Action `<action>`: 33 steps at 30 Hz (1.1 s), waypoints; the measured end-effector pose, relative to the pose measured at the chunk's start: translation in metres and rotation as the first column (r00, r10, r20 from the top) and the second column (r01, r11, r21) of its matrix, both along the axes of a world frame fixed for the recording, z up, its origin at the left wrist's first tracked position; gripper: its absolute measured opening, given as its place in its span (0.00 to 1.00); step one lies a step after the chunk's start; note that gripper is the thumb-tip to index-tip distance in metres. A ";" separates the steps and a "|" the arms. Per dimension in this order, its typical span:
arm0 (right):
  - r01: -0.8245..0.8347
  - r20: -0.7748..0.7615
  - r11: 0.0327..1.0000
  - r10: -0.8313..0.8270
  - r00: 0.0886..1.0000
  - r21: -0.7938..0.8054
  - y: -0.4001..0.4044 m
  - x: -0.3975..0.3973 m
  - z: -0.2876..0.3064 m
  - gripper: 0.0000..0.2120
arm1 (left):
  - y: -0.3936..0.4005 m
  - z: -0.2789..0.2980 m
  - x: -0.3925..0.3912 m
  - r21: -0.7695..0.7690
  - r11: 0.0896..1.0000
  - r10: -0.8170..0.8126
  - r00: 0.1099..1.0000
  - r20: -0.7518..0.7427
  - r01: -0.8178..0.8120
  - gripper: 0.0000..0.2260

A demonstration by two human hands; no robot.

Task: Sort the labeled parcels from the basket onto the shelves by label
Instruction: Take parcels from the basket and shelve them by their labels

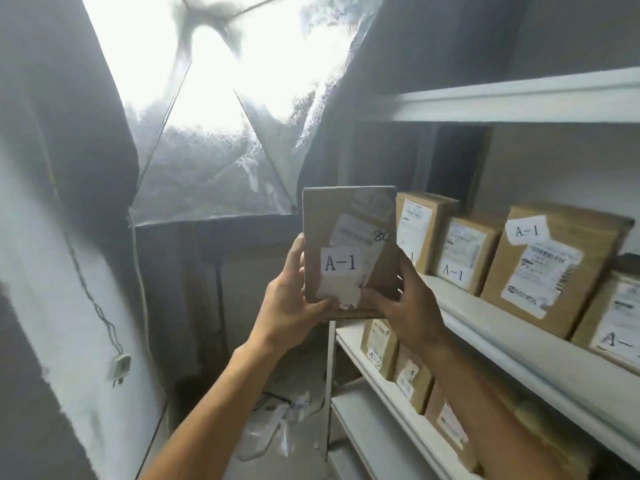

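A brown cardboard parcel with a white "A-1" label is held upright in front of me, just left of the shelf end. My left hand grips its lower left edge and my right hand grips its lower right corner. On the white shelf to the right stand several brown parcels, among them a big box and a smaller one, both labeled "A-1". The basket is out of view.
A lower shelf carries several more brown parcels. An upper shelf runs across the top right. A bright softbox light stands at the back left. Plastic wrap litters the floor. A cable with a plug hangs along the left wall.
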State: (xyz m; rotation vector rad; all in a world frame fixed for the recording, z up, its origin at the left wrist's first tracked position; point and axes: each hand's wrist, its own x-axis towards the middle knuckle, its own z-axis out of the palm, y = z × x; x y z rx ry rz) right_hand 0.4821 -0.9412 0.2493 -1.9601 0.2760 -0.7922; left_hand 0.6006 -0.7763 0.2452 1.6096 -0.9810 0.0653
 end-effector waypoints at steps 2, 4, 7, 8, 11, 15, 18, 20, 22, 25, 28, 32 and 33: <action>0.043 0.006 0.998 -0.043 0.999 -0.040 -0.015 0.030 0.006 0.34 | -0.021 0.002 0.034 -0.005 1.000 -0.020 1.000 -0.012 0.020 0.51; 0.098 -0.013 0.994 -0.099 0.995 -0.050 -0.026 0.058 0.014 0.34 | -0.043 0.007 0.067 0.007 0.999 -0.035 0.999 -0.009 0.035 0.50; 0.190 -0.067 0.978 -0.195 0.978 -0.083 -0.047 0.100 0.017 0.26 | -0.074 0.011 0.113 0.043 0.997 -0.061 0.998 0.019 0.060 0.48; 0.240 -0.078 0.964 -0.249 0.965 -0.115 -0.055 0.112 0.017 0.25 | -0.084 0.011 0.128 0.049 0.996 -0.078 0.997 0.023 0.077 0.48; 0.390 -0.155 0.892 -0.429 0.890 -0.229 -0.078 0.144 0.014 0.34 | -0.115 0.012 0.166 0.066 0.989 -0.139 0.989 0.046 0.136 0.47; 0.450 -0.218 0.866 -0.493 0.842 -0.219 -0.103 0.173 0.007 0.40 | -0.151 0.001 0.200 0.065 0.977 -0.205 0.979 0.017 0.204 0.48; 0.483 -0.188 0.842 -0.529 0.828 -0.241 -0.108 0.192 -0.003 0.40 | -0.170 -0.002 0.216 0.067 0.976 -0.209 0.977 0.033 0.207 0.45; 0.489 -0.176 0.841 -0.531 0.829 -0.230 -0.110 0.201 -0.012 0.42 | -0.183 -0.003 0.229 0.058 0.977 -0.207 0.977 0.047 0.204 0.44; 0.488 -0.153 0.848 -0.521 0.840 -0.209 -0.113 0.207 -0.018 0.45 | -0.194 -0.006 0.239 0.034 0.979 -0.201 0.978 0.061 0.199 0.44; 0.502 -0.140 0.843 -0.530 0.836 -0.195 -0.120 0.212 -0.023 0.47 | -0.211 -0.007 0.249 0.014 0.978 -0.208 0.974 0.090 0.208 0.45; 0.512 -0.102 0.836 -0.537 0.838 -0.198 -0.121 0.213 -0.031 0.48 | -0.228 -0.009 0.256 -0.020 0.978 -0.203 0.969 0.144 0.208 0.45; 0.488 -0.094 0.848 -0.513 0.853 -0.205 -0.124 0.212 -0.041 0.44 | -0.247 -0.017 0.255 0.022 0.993 -0.114 0.990 0.087 0.112 0.46; 0.489 -0.112 0.848 -0.517 0.849 -0.206 -0.124 0.211 -0.041 0.43 | -0.251 -0.019 0.253 0.025 0.996 -0.084 0.992 0.089 0.083 0.46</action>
